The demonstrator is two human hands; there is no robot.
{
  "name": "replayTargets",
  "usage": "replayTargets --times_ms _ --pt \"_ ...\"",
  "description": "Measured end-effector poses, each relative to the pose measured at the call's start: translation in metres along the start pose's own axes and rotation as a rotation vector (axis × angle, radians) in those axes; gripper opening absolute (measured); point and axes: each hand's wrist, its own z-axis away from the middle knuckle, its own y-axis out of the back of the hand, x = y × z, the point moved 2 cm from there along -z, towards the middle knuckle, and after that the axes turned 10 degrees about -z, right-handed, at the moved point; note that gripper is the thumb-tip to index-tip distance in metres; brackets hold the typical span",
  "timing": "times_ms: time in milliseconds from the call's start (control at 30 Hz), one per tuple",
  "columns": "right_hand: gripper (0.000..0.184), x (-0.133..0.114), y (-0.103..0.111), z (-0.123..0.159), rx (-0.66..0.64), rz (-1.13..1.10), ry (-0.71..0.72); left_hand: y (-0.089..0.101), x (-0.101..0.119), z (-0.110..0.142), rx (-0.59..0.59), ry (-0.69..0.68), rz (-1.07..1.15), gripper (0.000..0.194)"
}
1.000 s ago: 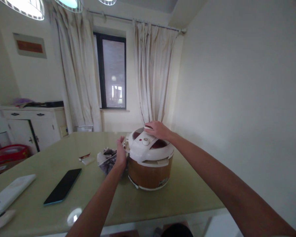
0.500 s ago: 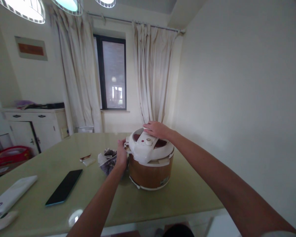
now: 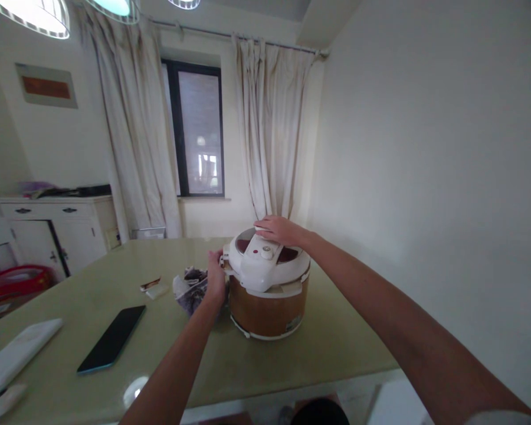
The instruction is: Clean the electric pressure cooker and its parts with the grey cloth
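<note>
An electric pressure cooker (image 3: 265, 307) with a brown body and a white lid (image 3: 250, 273) stands upright on the table. Its lid sits on top, with a small white knob and a red dot on the panel. My left hand (image 3: 216, 277) is closed around the white side grip at the cooker's left; the fingertips are partly hidden. Across the top of the lid lies my right hand (image 3: 278, 229), fingers curled over the raised handle part. A crumpled grey-and-white patterned cloth (image 3: 189, 293) rests just left of the cooker, beside my left hand.
The pale green table (image 3: 336, 348) carries a dark phone (image 3: 112, 339), a white device (image 3: 20, 354) and a small packet (image 3: 156, 289) on the left. A white wall (image 3: 425, 147) rises at the right. Behind are curtains (image 3: 272, 130) and a white cabinet (image 3: 57, 227).
The view has turned slightly, so everything sits a little further left. Both hands keep the same places on the cooker, and its lid has not visibly moved.
</note>
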Motion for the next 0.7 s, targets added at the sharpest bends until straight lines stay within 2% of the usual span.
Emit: replayTargets --times_ms 167,400,533,700 --pt "0.043 0.016 -0.009 0.008 0.04 -0.145 0.065 0.001 -0.002 0.0 0.044 -0.019 -0.031 0.067" --pt "0.041 0.008 -0.02 0.005 0.045 -0.066 -0.002 0.001 -0.001 0.0 -0.038 -0.048 -0.011 0.075" --pt "0.035 -0.002 -0.022 0.003 0.032 0.014 -0.131 0.002 -0.001 0.004 -0.027 -0.182 -0.116 0.062" --pt "0.037 -0.01 -0.024 -0.005 0.049 0.021 -0.398 0.004 0.003 0.009 -0.013 -0.297 -0.288 0.05"
